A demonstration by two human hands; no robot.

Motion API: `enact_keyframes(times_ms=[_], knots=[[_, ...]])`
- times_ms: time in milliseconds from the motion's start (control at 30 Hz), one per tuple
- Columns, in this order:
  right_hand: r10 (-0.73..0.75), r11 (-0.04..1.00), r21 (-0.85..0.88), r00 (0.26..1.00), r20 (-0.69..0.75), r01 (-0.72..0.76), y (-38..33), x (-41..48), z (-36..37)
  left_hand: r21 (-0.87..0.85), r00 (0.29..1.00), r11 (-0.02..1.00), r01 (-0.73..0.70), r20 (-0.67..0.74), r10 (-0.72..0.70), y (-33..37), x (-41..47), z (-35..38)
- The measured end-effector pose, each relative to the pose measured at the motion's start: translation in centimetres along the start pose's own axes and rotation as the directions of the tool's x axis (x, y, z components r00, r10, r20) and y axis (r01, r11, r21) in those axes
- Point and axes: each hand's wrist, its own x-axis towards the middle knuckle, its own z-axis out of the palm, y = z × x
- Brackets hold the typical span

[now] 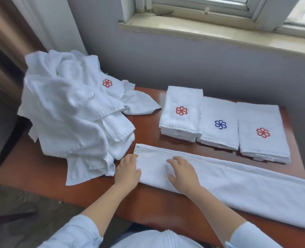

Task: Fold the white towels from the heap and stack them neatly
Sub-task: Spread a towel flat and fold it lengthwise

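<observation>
A long white towel (237, 185), folded lengthwise into a strip, lies across the front of the brown table (148, 111). My left hand (127, 170) rests at the strip's left end, fingers curved over its edge. My right hand (183, 171) lies flat on the strip just to the right, fingers spread. A heap of crumpled white towels (71, 115) rises at the table's left. Three folded piles sit at the back right: one with a red flower mark (181, 113), one with a blue mark (219, 124), one with a red mark (262, 133).
A grey wall and a windowsill (210, 31) stand behind the table. Curtains (13, 33) hang at the left. The strip's right end overhangs the table's front right edge. Bare tabletop shows between the heap and the folded piles.
</observation>
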Motion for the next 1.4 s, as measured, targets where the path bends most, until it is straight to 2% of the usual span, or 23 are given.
enact_keyframes(times_ms=[267,400,500,600,767,867,900,933,1000,1033,1067,1100,1200,1267,1333,1367,1400], knots=[[0.146,0.987,-0.082,0.988,0.056,-0.142,-2.7,0.8,1.6,-0.028,0.981,0.998,0.048,0.191,-0.042,-1.8,2.3,-0.7],[0.182,0.981,-0.078,0.980,0.084,-0.176,-2.9,1.1,1.4,-0.093,0.960,0.991,0.094,0.273,-0.065,-2.1,3.5,-0.8],[0.195,0.979,-0.077,0.977,0.084,-0.189,-2.9,1.1,1.4,-0.236,0.933,0.957,0.170,0.352,-0.079,-2.5,4.5,-1.0],[0.191,0.981,-0.061,0.978,0.087,-0.186,-3.0,1.2,1.4,-0.393,0.918,0.893,0.217,0.394,-0.049,-2.6,5.0,-1.0],[0.192,0.981,-0.011,0.975,0.111,-0.192,-2.8,1.3,1.5,-0.631,0.919,0.724,0.279,0.395,-0.009,-1.9,4.5,-1.7],[0.227,0.959,0.144,0.965,0.134,-0.246,-3.0,1.7,0.3,-0.785,0.930,0.550,0.285,0.366,0.041,-0.6,3.8,-2.3],[0.241,0.924,0.276,0.963,0.120,-0.265,-3.1,1.7,-0.4,-0.822,0.933,0.498,0.277,0.354,0.065,0.1,3.6,-2.6],[0.252,0.844,0.459,0.961,0.116,-0.277,-3.0,1.7,-1.3,-0.842,0.933,0.471,0.263,0.347,0.100,0.9,3.5,-2.8],[0.264,0.544,0.786,0.949,0.172,-0.293,-3.0,1.3,-3.3,-0.861,0.912,0.457,0.222,0.349,0.214,2.7,3.2,-3.2],[0.245,0.396,0.865,0.944,0.222,-0.307,-2.8,1.0,-4.2,-0.868,0.892,0.460,0.186,0.345,0.292,3.7,2.9,-3.5],[0.209,0.294,0.904,0.944,0.256,-0.311,-2.5,0.6,-4.9,-0.871,0.870,0.472,0.137,0.334,0.362,4.8,2.7,-3.6],[0.172,0.241,0.922,0.948,0.267,-0.303,-2.1,0.2,-5.5,-0.874,0.850,0.477,0.098,0.322,0.416,5.9,2.4,-3.8],[0.161,0.190,0.943,0.956,0.246,-0.274,-0.5,-1.2,-6.4,-0.873,0.812,0.487,0.040,0.312,0.493,9.3,1.8,-3.1],[0.273,0.179,0.941,0.934,0.232,-0.286,1.1,-2.0,-6.7,-0.870,0.790,0.477,0.126,0.379,0.482,11.5,1.6,-2.6],[0.452,0.132,0.936,0.860,0.236,-0.326,3.1,-2.8,-6.8,-0.860,0.755,0.434,0.270,0.469,0.459,13.8,1.2,-1.8],[0.524,0.111,0.933,0.818,0.237,-0.342,4.1,-3.2,-6.8,-0.857,0.759,0.413,0.309,0.484,0.436,14.9,0.9,-1.3],[0.575,0.102,0.930,0.784,0.235,-0.353,5.2,-3.7,-6.9,-0.856,0.787,0.436,0.278,0.463,0.408,15.9,0.7,-0.7]])
